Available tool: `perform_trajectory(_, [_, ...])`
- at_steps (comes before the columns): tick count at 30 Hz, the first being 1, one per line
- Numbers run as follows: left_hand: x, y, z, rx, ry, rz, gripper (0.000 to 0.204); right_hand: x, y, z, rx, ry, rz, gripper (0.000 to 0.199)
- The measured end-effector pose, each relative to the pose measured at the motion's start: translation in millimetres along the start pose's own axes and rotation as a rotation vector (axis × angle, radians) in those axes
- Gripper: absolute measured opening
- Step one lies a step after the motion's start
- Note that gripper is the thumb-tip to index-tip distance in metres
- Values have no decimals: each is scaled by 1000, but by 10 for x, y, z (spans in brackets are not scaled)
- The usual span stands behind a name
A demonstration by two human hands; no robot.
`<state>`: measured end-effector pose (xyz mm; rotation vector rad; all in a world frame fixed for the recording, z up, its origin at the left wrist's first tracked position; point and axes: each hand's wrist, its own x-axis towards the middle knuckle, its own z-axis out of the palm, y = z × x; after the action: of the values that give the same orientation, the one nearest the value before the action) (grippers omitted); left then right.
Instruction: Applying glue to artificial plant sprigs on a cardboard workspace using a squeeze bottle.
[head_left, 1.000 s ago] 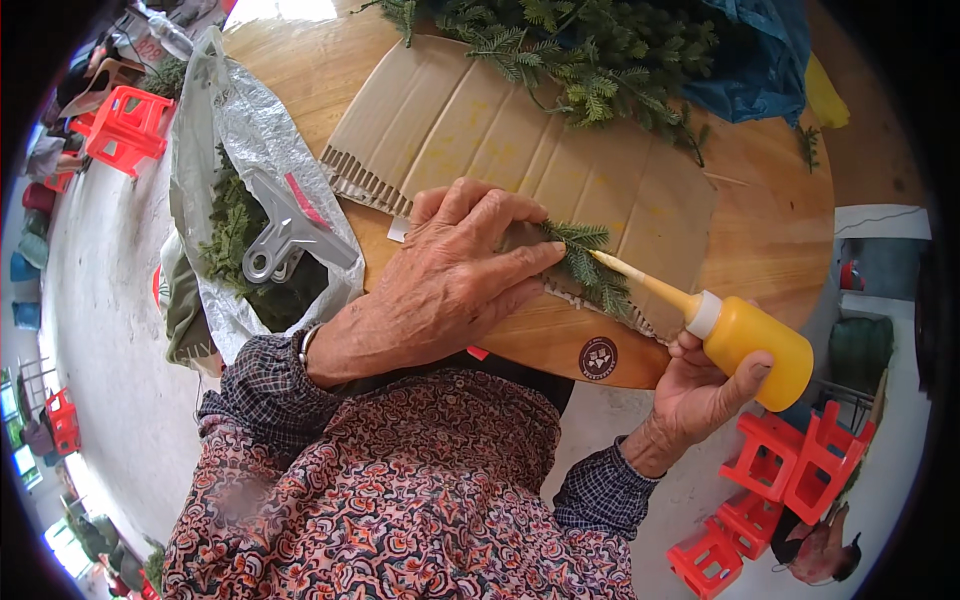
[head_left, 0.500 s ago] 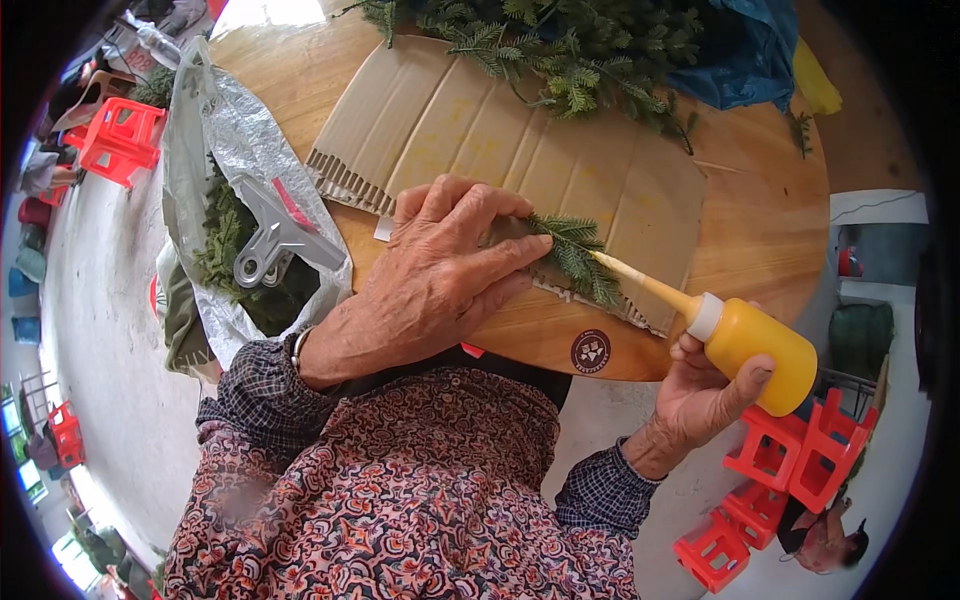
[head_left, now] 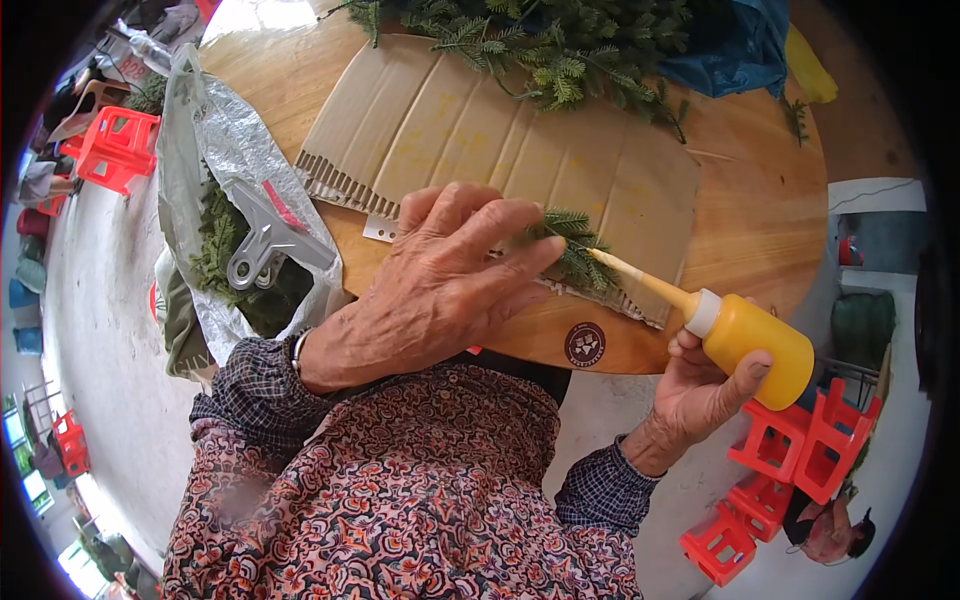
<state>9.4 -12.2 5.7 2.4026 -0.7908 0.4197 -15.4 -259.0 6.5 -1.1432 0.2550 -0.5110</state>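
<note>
My left hand (head_left: 455, 265) is closed over a green artificial pine sprig (head_left: 578, 265), thumb and fingers around its near end, which they hide. In my right hand (head_left: 700, 395) lies a yellow squeeze bottle (head_left: 762, 350) with a white collar and a long tapered nozzle, tilted so the nozzle points up and left. The nozzle's tip meets the sprig's needles or hovers just by them; I cannot tell which. Beneath the sprig is a flattened sheet of brown corrugated cardboard (head_left: 480, 120), marked with yellow smears.
A heap of green pine branches (head_left: 560, 50) and a blue plastic bag (head_left: 735, 50) sit at the wooden table's (head_left: 755, 220) far side. On the left, a large grey clip (head_left: 275, 235) is on a clear plastic bag (head_left: 225, 115) holding greenery. Red stools (head_left: 118, 148) stand on the floor.
My left fingers have shifted over the sprig, so less of it shows. The bottle stays at nearly the same place against it. The whole view has moved slightly.
</note>
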Motion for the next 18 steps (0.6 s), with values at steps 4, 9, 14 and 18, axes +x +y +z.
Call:
perform_trajectory(4, [6, 3, 20, 14, -6, 13, 33, -15, -2, -28, -30, -23, -17, 65])
perform_trajectory(9, [7, -7, 29, 35, -16, 6, 33, -25, 8, -77, -31, 5, -12, 65])
perform_trajectory(14, [9, -3, 36, 34, -16, 1, 32, -48, 25, -103, -22, 37, -7, 67])
perform_trajectory(18, [13, -1, 40, 39, -17, 2, 33, -79, 43, -92, -3, 70, -33, 69])
